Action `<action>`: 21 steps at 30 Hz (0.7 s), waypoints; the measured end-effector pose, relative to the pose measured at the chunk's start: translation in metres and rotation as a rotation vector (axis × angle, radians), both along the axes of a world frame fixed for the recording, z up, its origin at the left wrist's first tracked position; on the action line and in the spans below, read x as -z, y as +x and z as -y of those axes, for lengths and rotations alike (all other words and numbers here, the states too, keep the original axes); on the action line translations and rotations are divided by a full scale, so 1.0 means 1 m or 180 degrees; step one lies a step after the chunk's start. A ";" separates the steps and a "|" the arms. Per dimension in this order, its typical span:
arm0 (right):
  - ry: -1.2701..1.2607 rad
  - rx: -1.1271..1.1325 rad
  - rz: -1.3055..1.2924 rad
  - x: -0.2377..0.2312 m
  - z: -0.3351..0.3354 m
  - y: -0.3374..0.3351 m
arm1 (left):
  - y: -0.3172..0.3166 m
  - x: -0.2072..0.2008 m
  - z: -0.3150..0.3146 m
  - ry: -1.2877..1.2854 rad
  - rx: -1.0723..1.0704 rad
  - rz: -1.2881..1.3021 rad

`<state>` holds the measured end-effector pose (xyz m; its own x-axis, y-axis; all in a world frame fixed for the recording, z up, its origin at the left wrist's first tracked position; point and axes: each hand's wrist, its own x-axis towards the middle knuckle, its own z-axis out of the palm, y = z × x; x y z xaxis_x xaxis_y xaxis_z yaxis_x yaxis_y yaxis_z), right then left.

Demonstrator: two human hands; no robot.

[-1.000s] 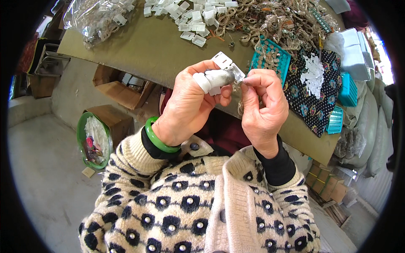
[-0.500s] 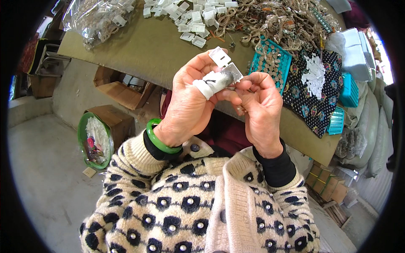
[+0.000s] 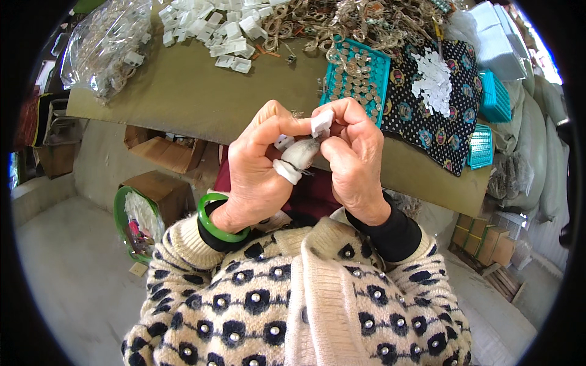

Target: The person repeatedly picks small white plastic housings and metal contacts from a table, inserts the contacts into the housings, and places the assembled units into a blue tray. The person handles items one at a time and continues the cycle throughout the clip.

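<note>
My left hand [image 3: 256, 161], with a green bangle [image 3: 215, 226] at its wrist, is closed on a small white hinged plastic case. Its thumb wears a white-and-grey cloth finger cover [image 3: 299, 157], tied with dark thread. Fingers of my right hand [image 3: 359, 161] pinch the raised white part of the case [image 3: 321, 123] at its far side. Both hands meet there, above the near edge of the table. My fingers and the covered thumb hide most of the case, so its inside does not show.
On the table [image 3: 177, 91] lie a pile of white plastic cases [image 3: 229, 36], tangled clear cords [image 3: 360, 21], a teal tray [image 3: 384, 91] of small round parts, and white pieces [image 3: 432, 79] on patterned cloth. A clear bag [image 3: 104, 55] sits left. Cardboard boxes [image 3: 162, 152] stand below.
The case was open with its lid spread out; now its parts are folded closer together. My right hand has moved up to its far side, and the whole view has shifted.
</note>
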<state>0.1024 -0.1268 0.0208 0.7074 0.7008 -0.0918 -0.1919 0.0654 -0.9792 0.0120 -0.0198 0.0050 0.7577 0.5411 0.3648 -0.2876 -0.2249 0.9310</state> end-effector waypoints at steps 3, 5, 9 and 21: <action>-0.0070 -0.0104 0.0421 0.003 0.011 0.013 | -0.001 -0.002 -0.001 -0.1153 0.0264 -0.0272; -0.0135 0.0142 0.1441 0.005 0.021 0.025 | -0.003 -0.005 0.000 -0.2320 0.0493 -0.0285; -0.1110 0.0999 0.4063 0.016 0.031 0.077 | -0.003 -0.007 -0.004 -0.3257 0.0955 -0.0537; -0.1611 0.0078 0.3321 0.025 0.030 0.121 | 0.015 -0.004 -0.010 -0.3279 0.1018 -0.0884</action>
